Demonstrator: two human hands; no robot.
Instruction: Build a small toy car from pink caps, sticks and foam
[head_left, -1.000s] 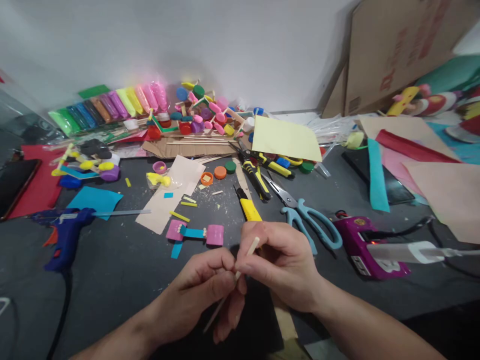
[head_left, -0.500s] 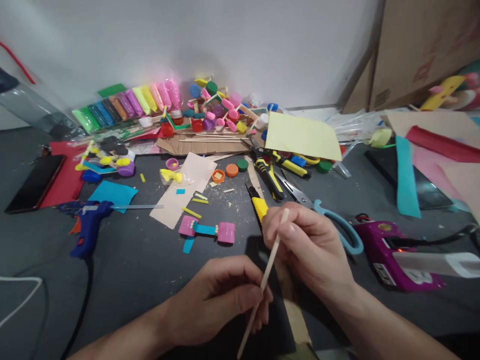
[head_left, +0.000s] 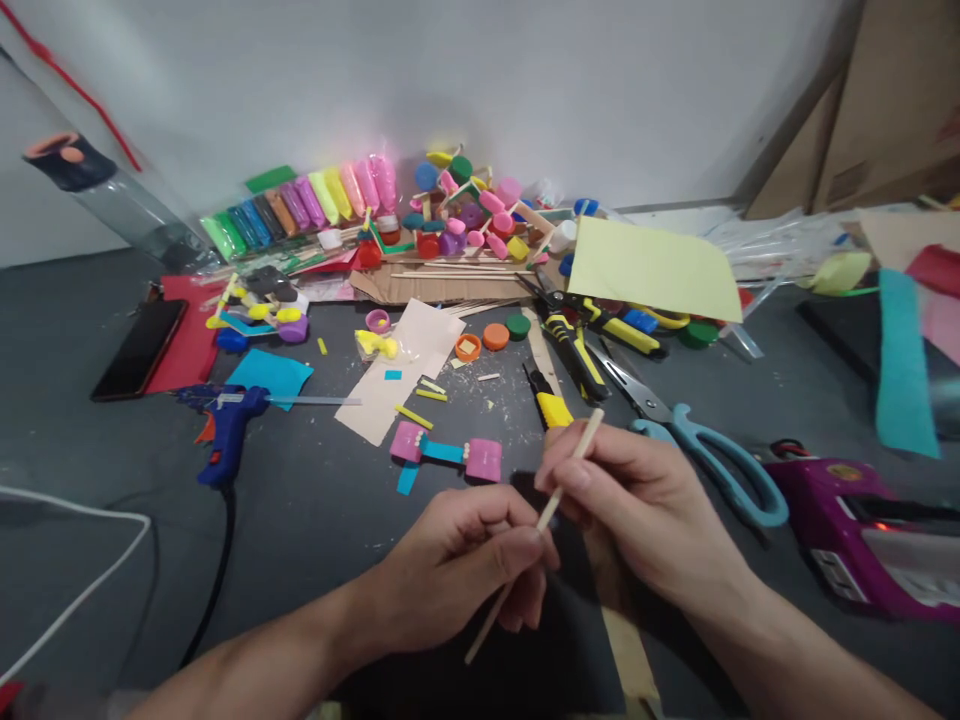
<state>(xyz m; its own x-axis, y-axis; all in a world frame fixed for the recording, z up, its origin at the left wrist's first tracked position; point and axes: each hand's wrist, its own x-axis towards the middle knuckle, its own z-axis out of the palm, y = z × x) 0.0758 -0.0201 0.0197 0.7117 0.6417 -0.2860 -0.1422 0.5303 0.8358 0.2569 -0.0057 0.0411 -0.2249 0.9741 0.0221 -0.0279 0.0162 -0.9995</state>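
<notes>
A thin wooden stick (head_left: 550, 510) slants between my two hands, just above the dark table. My right hand (head_left: 622, 500) pinches it near its upper end between thumb and fingers. Lower down, my left hand (head_left: 480, 560) grips it with the thumb across it, and the lower end pokes out below. Beyond my hands lies a small piece (head_left: 445, 452) made of two pink rolled parts joined by a blue strip. A yellow utility knife (head_left: 553, 405) rests just past my right fingertips. Blue-handled scissors (head_left: 720, 465) lie to the right of that hand.
A blue glue gun (head_left: 229, 425) with its cord lies at left, near a phone (head_left: 141, 350). Black-and-yellow pliers (head_left: 574, 350) lie behind the knife. Coloured clay packs (head_left: 300, 208) and bottle caps line the wall. A purple power strip (head_left: 847, 530) sits at right, a water bottle (head_left: 120, 205) at far left.
The view has shifted, so the table's things appear further right. My hands have drawn closer together along the stick, which both still hold.
</notes>
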